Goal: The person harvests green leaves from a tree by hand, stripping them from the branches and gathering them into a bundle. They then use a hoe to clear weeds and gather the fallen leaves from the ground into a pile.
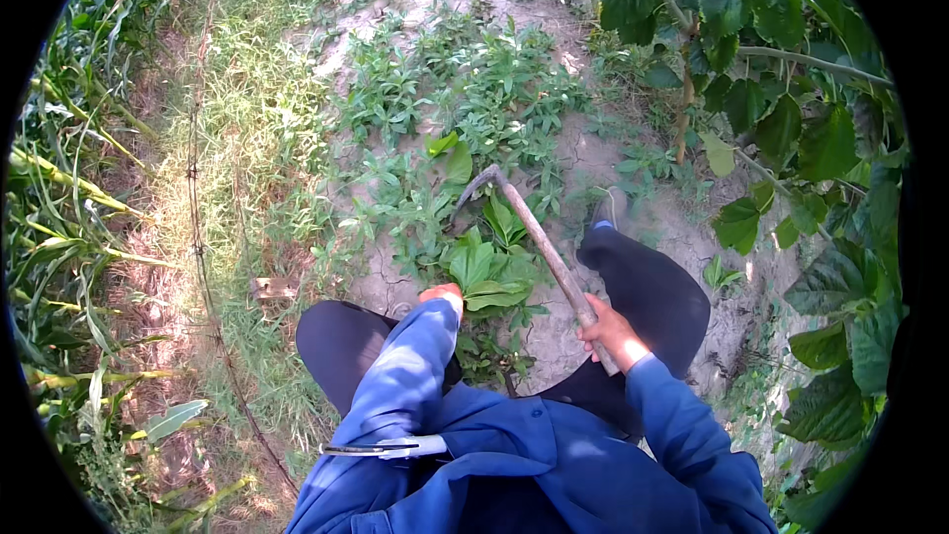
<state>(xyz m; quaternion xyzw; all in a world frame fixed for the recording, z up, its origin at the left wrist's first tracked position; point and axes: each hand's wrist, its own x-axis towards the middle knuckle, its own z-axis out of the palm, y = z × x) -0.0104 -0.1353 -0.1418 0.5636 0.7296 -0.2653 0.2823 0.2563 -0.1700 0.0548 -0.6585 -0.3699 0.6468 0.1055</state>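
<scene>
My right hand (612, 332) grips the lower end of a wooden-handled sickle (545, 252). Its dark curved blade (474, 190) points left and down over the low weeds. Beside my left knee, my left hand (442, 293) is closed at the base of a bunch of broad green leaves (489, 274), which fan out to the right of it. My left fingertips are partly hidden, and so are the stems. More broad leaves (503, 221) stand just below the blade, apart from my hand.
Low weeds (511, 81) spread over cracked dry soil (571, 148) ahead. A barbed wire (194, 170) runs along the left, with corn plants (74, 237) beyond it. Leafy tree branches (786, 111) hang at the right. My shoe (610, 208) rests on the soil. A brick fragment (273, 288) lies left.
</scene>
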